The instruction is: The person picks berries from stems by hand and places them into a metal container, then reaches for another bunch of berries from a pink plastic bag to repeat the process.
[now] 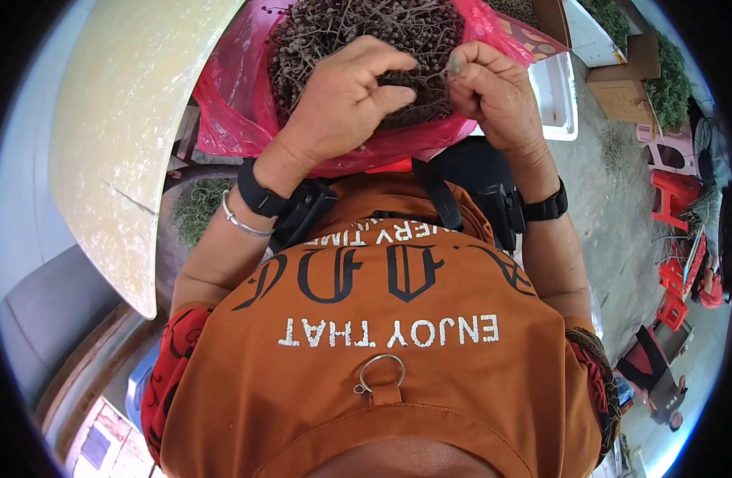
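A pink plastic bag lies open at the top middle, full of thin, dried grey-brown stalks with small round heads. Above the near part of this heap is my left hand, its thumb and forefinger apart with a gap between them. Beside it, over the heap's right edge, my right hand is closed, thumb pressed against the forefinger. A small greyish spot shows at those fingertips; whether it is a piece of stalk or a head I cannot tell.
A cream tabletop rises along the left. To the right of the bag are a white foam box and a cardboard box near green plants. Red stools stand farther right; another person is at lower right.
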Motion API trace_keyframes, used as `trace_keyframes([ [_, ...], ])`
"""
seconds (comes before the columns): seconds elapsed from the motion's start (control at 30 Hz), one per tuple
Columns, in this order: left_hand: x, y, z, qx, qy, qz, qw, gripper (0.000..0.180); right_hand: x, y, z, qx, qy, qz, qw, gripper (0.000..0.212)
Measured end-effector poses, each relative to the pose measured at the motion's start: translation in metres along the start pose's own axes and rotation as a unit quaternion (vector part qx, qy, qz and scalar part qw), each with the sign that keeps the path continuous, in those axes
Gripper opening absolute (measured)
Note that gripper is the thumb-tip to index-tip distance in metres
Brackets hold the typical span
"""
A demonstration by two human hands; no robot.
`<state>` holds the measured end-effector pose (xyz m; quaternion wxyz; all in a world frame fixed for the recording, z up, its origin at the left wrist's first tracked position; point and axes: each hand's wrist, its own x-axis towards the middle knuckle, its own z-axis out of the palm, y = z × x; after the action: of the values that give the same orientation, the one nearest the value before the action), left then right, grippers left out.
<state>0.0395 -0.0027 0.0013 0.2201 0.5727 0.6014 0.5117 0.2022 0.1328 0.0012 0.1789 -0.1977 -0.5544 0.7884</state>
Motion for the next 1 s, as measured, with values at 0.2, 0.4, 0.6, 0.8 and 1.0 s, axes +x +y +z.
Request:
trace_keyframes([
  [0.2, 0.008, 0.001, 0.021, -0.121, -0.074, -0.086, 0.986, 0.019, -0.001, 0.004, 0.015, -0.199, 0.029, -0.089, 0.976, 0.003],
  [0.4, 0.008, -0.008, 0.018, -0.096, -0.050, -0.074, 0.991, 0.018, 0.004, 0.007, 0.019, -0.382, 0.068, -0.215, 0.896, 0.004],
  [0.6, 0.008, 0.000, 0.020, -0.305, -0.085, -0.213, 0.924, 0.015, 0.003, -0.004, 0.022, -0.422, 0.071, -0.171, 0.888, 0.006],
  [0.8, 0.004, -0.001, 0.016, -0.318, -0.110, -0.255, 0.906, 0.017, -0.007, 0.001, 0.020, -0.365, 0.024, -0.102, 0.925, 0.005],
  [1.0, 0.001, 0.004, 0.013, -0.215, -0.157, -0.224, 0.938, 0.019, -0.008, -0.004, 0.018, -0.438, 0.014, -0.105, 0.893, 0.008],
])
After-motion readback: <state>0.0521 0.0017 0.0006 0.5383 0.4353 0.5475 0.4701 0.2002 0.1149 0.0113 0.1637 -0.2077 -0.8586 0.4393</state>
